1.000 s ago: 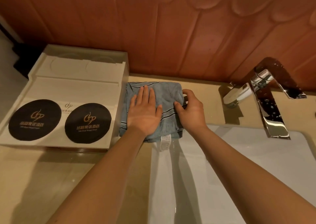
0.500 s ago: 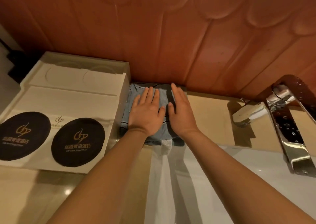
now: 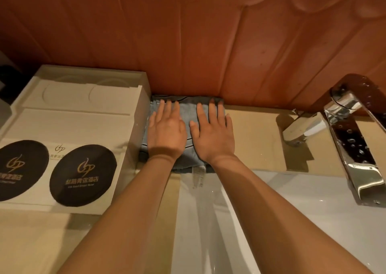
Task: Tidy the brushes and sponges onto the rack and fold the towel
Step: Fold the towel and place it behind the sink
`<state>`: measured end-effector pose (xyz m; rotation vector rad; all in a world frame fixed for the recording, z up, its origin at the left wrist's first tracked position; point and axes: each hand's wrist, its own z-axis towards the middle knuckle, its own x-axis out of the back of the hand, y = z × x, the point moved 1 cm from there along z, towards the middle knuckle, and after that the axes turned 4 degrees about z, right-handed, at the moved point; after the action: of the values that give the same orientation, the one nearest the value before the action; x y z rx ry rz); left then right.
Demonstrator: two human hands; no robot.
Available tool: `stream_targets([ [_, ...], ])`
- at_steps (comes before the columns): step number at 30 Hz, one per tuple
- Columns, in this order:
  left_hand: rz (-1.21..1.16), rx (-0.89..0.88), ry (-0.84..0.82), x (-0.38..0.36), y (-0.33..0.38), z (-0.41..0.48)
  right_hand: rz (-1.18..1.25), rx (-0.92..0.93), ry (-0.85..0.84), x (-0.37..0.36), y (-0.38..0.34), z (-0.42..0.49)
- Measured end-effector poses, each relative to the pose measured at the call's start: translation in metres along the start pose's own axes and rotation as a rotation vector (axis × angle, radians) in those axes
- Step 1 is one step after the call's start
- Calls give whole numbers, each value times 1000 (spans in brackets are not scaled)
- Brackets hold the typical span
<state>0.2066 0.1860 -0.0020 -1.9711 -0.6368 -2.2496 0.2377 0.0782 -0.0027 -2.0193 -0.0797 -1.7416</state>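
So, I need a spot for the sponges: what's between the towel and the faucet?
Head view: only bare beige countertop lies between the folded blue towel and the chrome faucet.

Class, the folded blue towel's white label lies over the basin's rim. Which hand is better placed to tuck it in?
Probably the right hand: its wrist lies nearer the white label, while the left hand presses the folded blue towel farther away.

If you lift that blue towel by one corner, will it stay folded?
Probably not: the towel looks soft, so it would likely flop open. It seems thin and light, flattened under the left hand and right hand.
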Motion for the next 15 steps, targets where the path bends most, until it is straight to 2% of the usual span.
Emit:
stream_targets([
  [10, 92, -3, -167, -10, 32, -20, -30, 11, -37, 6, 34, -22],
  [15, 58, -138, -336, -13, 79, -25, -72, -75, -54, 22, 78, -37],
])
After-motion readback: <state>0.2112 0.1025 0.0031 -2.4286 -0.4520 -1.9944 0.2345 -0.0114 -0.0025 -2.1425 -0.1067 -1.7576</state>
